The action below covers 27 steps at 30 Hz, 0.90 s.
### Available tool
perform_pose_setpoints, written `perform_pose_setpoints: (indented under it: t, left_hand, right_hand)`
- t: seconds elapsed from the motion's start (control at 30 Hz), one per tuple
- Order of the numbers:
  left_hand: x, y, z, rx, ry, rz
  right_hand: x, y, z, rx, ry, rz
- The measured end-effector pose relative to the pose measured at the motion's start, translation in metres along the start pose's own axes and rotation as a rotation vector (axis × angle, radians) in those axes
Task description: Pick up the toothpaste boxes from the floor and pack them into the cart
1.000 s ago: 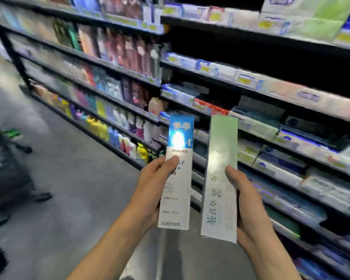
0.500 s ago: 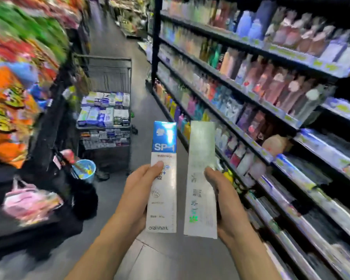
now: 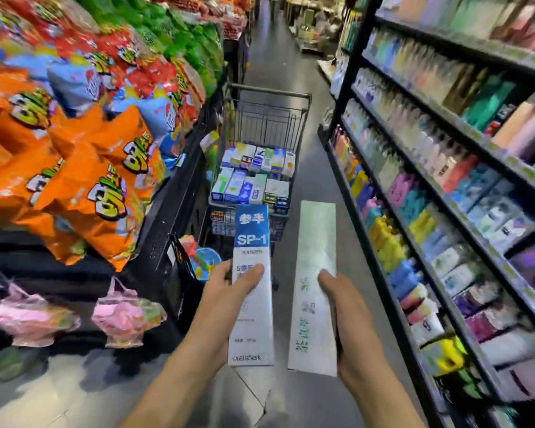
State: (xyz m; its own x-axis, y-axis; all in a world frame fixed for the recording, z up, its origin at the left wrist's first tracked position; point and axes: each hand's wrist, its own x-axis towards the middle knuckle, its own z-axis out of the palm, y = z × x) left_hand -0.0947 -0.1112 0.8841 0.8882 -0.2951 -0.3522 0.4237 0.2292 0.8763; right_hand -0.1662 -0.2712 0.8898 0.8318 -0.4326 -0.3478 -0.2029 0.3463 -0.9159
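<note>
Before the cart [image 3: 261, 168], hands gripping 2 boxes: left [image 3: 229, 291] "SP-1 oralshark" [image 3: 252, 273], right [image 3: 349, 316] pale-green [image 3: 314, 273].

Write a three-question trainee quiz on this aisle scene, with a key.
1. True or false: the left hand holds the blue and white box marked SP-1.
2. Which box does the right hand grip? A) an orange snack bag B) the pale green box C) nothing
3. Fill in: the cart ahead already holds rows of ____.

Key: 1 true. 2 B. 3 boxes, laid side by side.
</note>
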Motion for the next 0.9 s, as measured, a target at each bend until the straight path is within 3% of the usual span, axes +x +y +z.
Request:
perform_pose_setpoints:
  t: [0.5, 0.9]
  left_hand:
    - [0.206, 0.051, 0.057, 0.171, 0.227, 0.036]
    - [0.370, 0.089, 0.016, 0.210, 0.350, 0.022]
  right_hand:
    - [0.247, -0.070, 0.023, -0.041, -0.180, 0.084]
    - [0.403, -0.083, 0.098, -0.053, -0.197, 0.196]
